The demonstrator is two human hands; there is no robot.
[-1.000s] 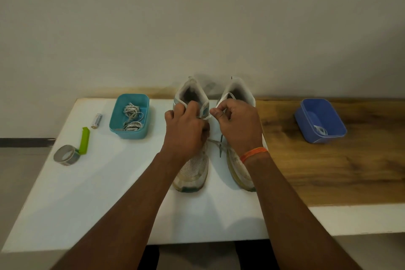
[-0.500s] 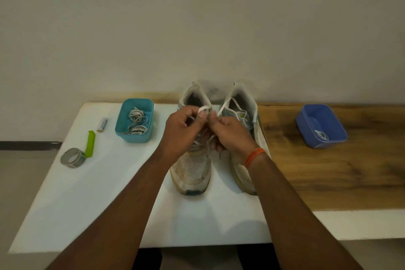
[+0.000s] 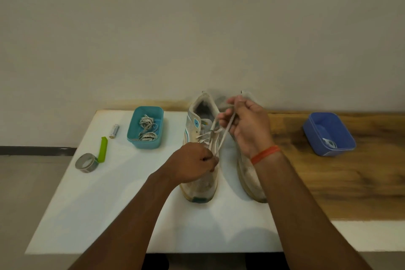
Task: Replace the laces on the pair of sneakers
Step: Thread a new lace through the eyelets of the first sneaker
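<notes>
Right now I'm keeping my left hand (image 3: 192, 165) low on the left sneaker (image 3: 202, 155), fingers curled and pinching the lace (image 3: 221, 138) at the middle eyelets, which I judge is pinning the shoe down while the lace is being worked loose. My right hand (image 3: 246, 123) is hovering higher, fingers closed around the lace ends, drawing them up and away from the tongue. The right sneaker (image 3: 249, 180) is sitting just beside the first on the white table (image 3: 109, 204), mostly hidden behind my wrist. I'm leaving the teal tub (image 3: 133, 136) of coiled laces near on the left, and the blue tub (image 3: 315, 136) well apart on the right
</notes>
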